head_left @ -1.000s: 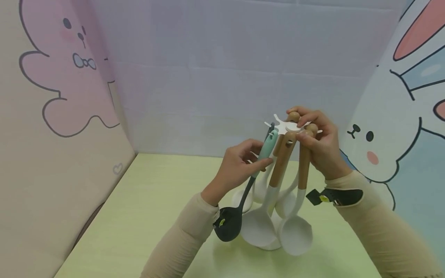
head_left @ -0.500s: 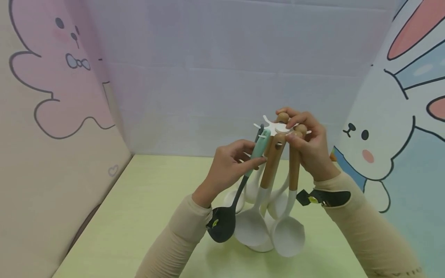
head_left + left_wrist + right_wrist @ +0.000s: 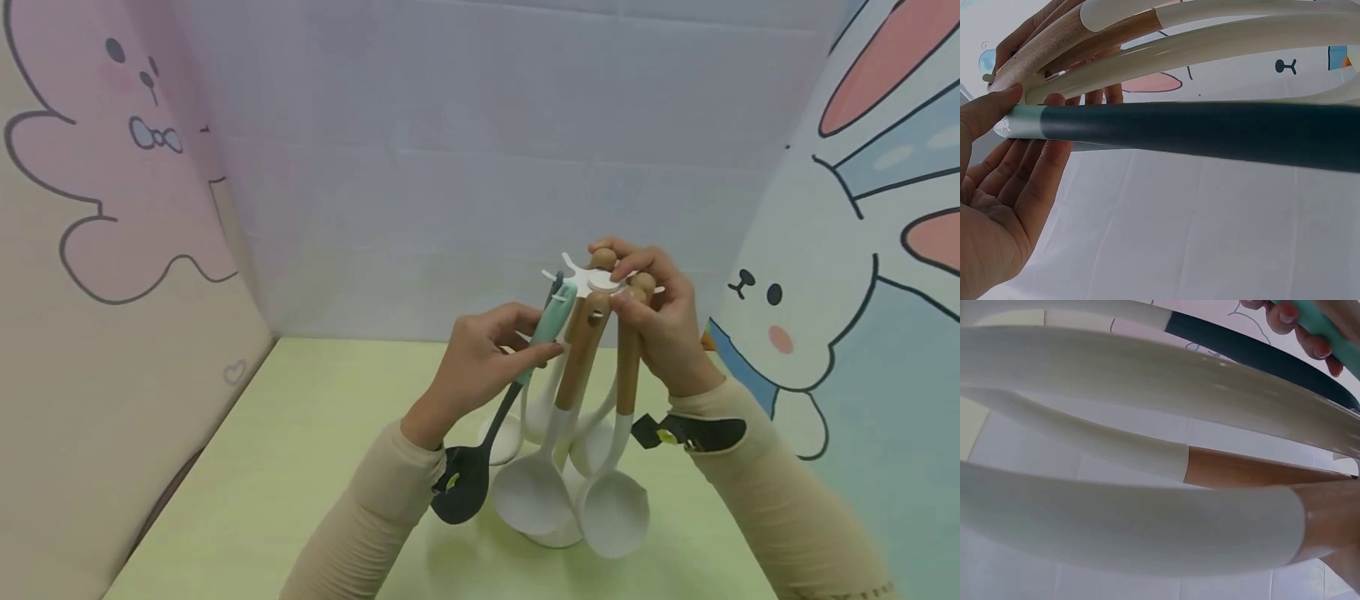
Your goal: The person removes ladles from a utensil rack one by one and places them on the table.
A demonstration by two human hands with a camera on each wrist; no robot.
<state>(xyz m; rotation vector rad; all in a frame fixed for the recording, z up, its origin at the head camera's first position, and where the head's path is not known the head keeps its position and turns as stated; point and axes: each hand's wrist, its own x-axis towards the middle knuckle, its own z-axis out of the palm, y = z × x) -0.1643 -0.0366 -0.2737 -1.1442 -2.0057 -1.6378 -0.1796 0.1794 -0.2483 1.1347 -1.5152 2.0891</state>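
Observation:
My left hand pinches the mint-green handle of a dark ladle, thumb and fingers on either side. The handle's top is at a hook of a white utensil stand. In the left wrist view the left hand grips the same handle near its top. My right hand holds the stand's top, with fingers over its hub and the thumb by the wooden handles. Below hang a white ladle and another white spouted ladle. Right fingers are mostly hidden in the right wrist view.
More white utensils hang behind, including one with a round head. The stand's round base rests on the pale green table. A pale back wall and cartoon-printed side panels surround the table.
In the head view, hands, stand and side panels all shift a little leftward together. Both hands keep their hold, and the dark ladle stays at its hook.

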